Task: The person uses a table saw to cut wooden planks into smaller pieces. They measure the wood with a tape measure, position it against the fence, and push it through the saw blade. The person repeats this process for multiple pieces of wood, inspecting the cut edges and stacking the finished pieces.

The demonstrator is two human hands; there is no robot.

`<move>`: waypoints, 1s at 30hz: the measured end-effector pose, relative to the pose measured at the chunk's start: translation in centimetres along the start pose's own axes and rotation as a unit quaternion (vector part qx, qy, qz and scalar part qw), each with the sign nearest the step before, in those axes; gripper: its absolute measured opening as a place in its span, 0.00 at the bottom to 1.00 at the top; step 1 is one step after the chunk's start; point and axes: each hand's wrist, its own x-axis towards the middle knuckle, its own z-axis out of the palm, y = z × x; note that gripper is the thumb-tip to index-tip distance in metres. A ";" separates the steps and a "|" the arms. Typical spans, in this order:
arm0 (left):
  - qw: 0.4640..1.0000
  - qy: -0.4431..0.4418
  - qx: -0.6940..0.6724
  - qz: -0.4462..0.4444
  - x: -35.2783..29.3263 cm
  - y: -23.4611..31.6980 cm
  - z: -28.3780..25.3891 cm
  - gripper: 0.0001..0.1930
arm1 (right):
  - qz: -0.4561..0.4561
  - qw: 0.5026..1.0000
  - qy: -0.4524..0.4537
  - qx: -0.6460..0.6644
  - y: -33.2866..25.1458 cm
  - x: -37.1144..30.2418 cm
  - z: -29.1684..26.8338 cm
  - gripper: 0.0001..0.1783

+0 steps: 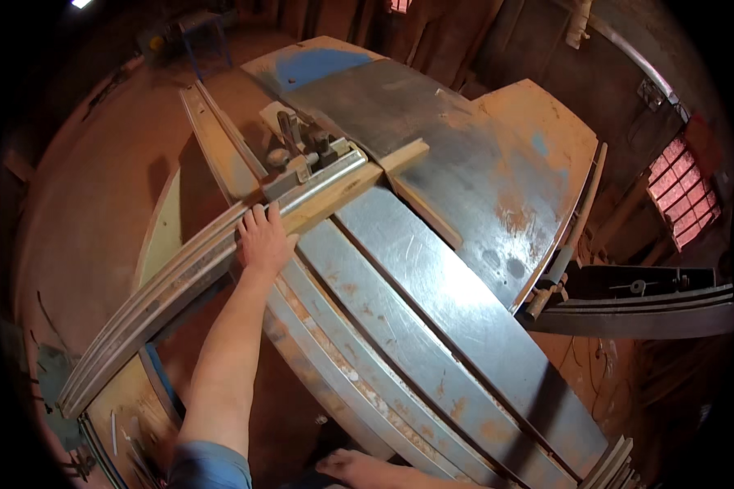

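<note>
My left hand (265,239) is closed over a long wooden strip (334,200), its fingers reaching onto the silvery aluminium fence (196,253). The strip lies along the fence, across the sliding metal table (416,277) of a large panel saw. Beyond the strip's far end, a short wood piece (405,156) and a narrow wood offcut (426,213) lie on the grey saw table (457,163). Low in the view, close to my body, my right hand (355,466) looks loosely curled. The underside of its fingers is hidden.
A clamp-like metal fitting with dark knobs (298,151) sits on the fence. A second rail (220,143) extends away behind it. To the right are a dark curved metal beam (644,318) and a barred window (685,191). Reddish dust coats the floor (90,212).
</note>
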 end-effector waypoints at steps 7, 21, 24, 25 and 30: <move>0.999 0.007 0.032 0.039 -0.5 -0.3 0.1 0.42 | 0.383 0.872 0.084 -0.292 12.7 -0.4 -32.7 0.09; 0.999 0.004 0.013 0.049 -0.5 -1.5 0.9 0.40 | 0.286 0.782 0.016 -0.553 36.1 14.9 -45.3 0.36; 0.999 0.001 0.018 0.044 -0.6 -2.2 0.6 0.40 | 0.327 0.767 0.017 -0.552 34.7 16.0 -44.3 0.28; 0.999 0.008 0.016 0.046 -0.8 -2.4 0.7 0.40 | 0.348 0.757 0.021 -0.553 33.8 15.4 -44.2 0.26; 0.993 0.068 0.041 0.090 -1.7 -0.6 1.8 0.31 | 0.429 0.735 0.036 -0.524 32.1 2.1 -44.9 0.21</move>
